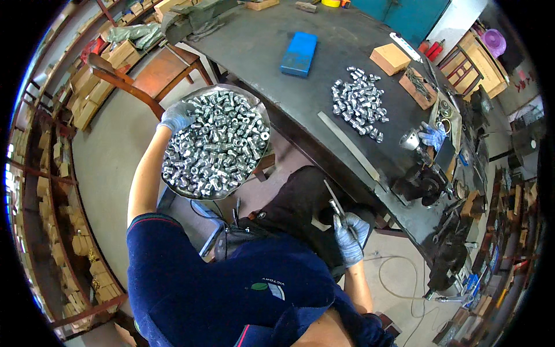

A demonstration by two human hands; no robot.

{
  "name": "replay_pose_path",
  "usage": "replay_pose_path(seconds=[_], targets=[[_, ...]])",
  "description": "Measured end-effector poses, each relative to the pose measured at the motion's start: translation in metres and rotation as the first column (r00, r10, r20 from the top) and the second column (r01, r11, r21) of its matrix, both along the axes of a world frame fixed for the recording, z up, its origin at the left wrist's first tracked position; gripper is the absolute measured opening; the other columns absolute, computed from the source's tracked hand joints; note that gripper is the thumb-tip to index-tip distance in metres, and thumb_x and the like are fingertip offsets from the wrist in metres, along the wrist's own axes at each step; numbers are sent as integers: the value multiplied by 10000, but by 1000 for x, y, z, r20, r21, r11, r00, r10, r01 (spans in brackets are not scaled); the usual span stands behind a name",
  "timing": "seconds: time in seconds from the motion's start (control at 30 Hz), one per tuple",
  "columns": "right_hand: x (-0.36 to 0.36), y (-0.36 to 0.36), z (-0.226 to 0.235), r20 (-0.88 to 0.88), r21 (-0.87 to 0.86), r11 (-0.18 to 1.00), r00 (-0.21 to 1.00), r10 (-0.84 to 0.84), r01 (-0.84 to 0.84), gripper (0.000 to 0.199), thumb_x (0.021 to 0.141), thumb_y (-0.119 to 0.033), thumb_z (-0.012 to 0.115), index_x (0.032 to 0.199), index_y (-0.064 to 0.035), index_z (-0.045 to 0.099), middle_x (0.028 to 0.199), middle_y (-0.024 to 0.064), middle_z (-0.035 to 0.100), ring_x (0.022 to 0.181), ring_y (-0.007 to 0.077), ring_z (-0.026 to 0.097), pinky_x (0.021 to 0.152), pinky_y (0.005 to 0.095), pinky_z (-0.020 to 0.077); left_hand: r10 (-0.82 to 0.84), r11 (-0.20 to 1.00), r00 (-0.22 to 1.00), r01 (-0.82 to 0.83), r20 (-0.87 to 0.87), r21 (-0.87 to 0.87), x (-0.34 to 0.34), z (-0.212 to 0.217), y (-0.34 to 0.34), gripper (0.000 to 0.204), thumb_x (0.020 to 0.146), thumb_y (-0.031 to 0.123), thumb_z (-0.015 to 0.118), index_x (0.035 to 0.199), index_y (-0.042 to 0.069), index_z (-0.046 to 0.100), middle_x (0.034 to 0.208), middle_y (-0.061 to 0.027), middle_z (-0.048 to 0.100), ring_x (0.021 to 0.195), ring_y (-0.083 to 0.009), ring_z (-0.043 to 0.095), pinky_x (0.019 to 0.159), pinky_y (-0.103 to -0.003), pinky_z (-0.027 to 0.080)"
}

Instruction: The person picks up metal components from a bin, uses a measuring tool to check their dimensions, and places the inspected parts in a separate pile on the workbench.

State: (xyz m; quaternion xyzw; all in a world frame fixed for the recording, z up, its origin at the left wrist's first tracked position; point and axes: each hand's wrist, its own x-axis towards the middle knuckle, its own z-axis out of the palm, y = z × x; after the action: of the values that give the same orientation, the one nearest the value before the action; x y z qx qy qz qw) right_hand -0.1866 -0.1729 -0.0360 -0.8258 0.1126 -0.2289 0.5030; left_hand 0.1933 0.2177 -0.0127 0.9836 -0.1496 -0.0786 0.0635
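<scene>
A wide round metal pan (261,110) at the left holds a heap of shiny metal fittings (217,144). My left hand (177,117), in a grey-white knit glove, is at the pan's far left side with its fingers curled together against the heap; whatever they pinch is hidden. Low and to the right, over my lap, my gloved right hand (351,238) is closed around a slim, pointed file-like metal tool (329,189). A small shiny metal fitting (334,206) shows beside the tool, just above my fingers.
On the dark workbench (248,46) lie a second pile of fittings (359,104), a blue box (299,54), a long flat metal bar (348,146) and a cardboard box (389,59). Clamping tools (425,185) crowd its right end. A wooden chair (153,75) stands beyond the pan.
</scene>
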Motion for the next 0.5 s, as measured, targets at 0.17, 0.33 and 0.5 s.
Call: replay_pose_path(seconds=[0.17,0.33,0.5], targets=[[2,3,-3,-16,62,996,998,67,-66,221,737,-57,715,610,-35,536,562,97,482,494,172,450,487,292,362,-51,989,992,34,112,145,4,-14,-1,377,717,203,594,1084,136,646,1056,-142,643,1017,-312,596,887,-395,467],[-1,2,0,15,68,995,997,78,-79,220,727,-66,722,616,-31,535,559,101,471,493,180,452,484,295,361,20,980,985,-53,173,194,-15,4,-17,336,758,179,561,1085,152,636,1074,-149,631,1022,-323,593,868,-423,474],[-6,-2,-2,-43,-83,996,999,30,-34,226,717,-81,725,598,-44,536,552,112,468,474,220,467,470,306,370,-133,572,987,-1,-94,-820,-52,26,-51,351,761,163,690,1077,30,615,961,-73,663,927,-193,635,826,-341,494]])
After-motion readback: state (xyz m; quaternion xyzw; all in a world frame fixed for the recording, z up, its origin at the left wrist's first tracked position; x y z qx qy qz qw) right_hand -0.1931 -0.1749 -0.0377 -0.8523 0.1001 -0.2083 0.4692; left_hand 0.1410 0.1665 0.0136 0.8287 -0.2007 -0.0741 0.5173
